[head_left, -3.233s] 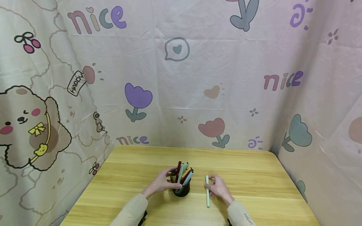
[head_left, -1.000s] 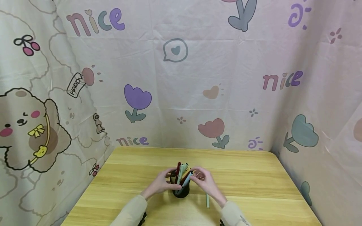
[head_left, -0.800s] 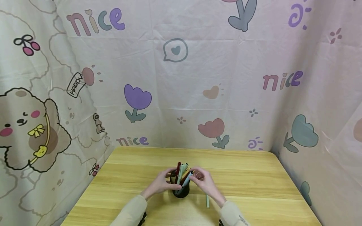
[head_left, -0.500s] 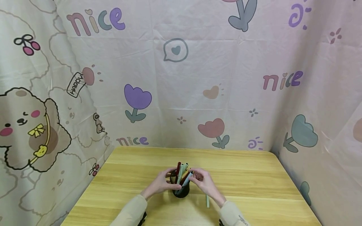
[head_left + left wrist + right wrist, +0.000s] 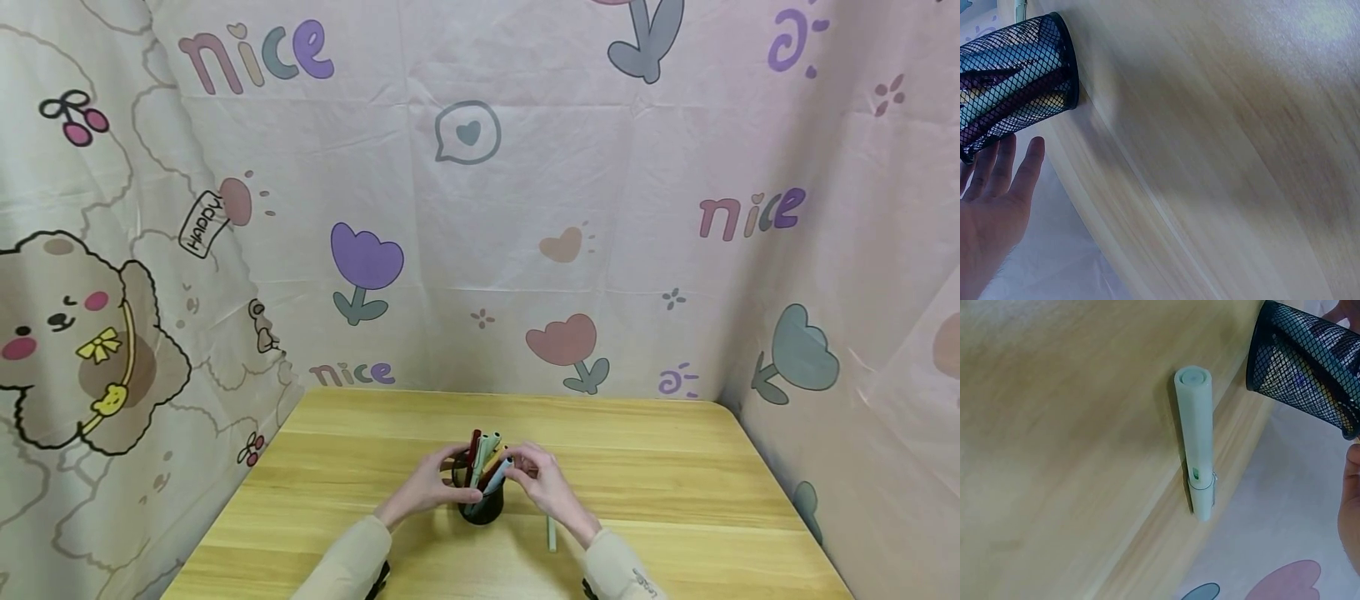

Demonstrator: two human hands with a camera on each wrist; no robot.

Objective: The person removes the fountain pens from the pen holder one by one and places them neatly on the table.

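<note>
While a slender pale-blue pen (image 5: 498, 477) is leaning inside a round black mesh cup (image 5: 482, 511), we are noting the right hand (image 5: 547, 483) pinching its top, the left hand (image 5: 429, 485) holding the cup, and a pale-green pen (image 5: 1199, 437) lying on the yellow wooden table (image 5: 660, 483).

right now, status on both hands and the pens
Left hand holds pen cup. Right hand pinches light blue pen at its top, in the cup. One green pen loose on table, seemingly not in the way.
</note>
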